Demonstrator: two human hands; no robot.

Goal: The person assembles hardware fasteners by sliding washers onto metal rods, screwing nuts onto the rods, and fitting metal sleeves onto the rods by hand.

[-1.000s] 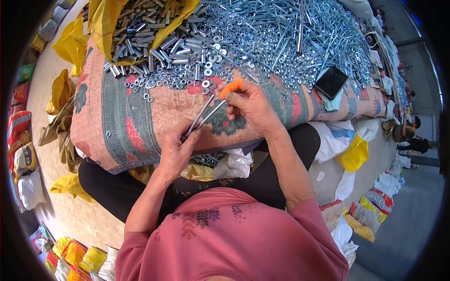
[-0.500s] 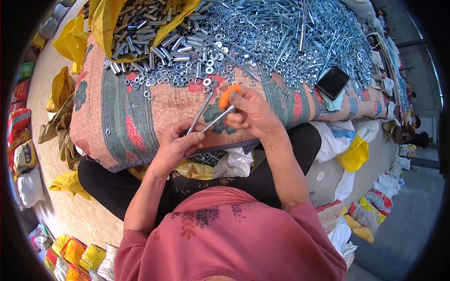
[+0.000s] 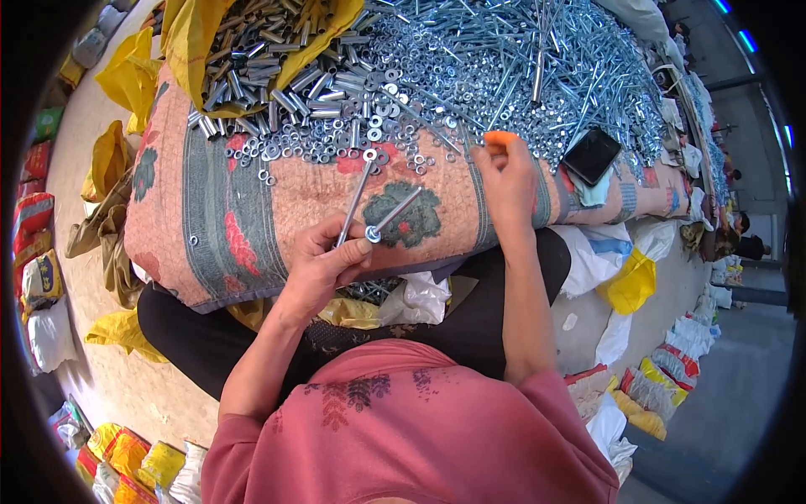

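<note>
1. Head view: the left hand [image 3: 326,256] is closed, thumb pressed toward the fingers, gripping two metal rods.
2. The first rod [image 3: 356,198] points away from this grip; a washer [image 3: 370,155] shows at its far tip, whether on it or behind it cannot be told.
3. The second rod [image 3: 398,209] slants up and right from the thumb, a round fitting [image 3: 373,234] at its near end.
4. Right of that grip, the right hand [image 3: 508,181], wearing an orange finger cover [image 3: 501,137], has curled fingers; whether they hold anything cannot be told.
5. Loose nuts [image 3: 512,109] lie just beyond its fingertips.
</note>
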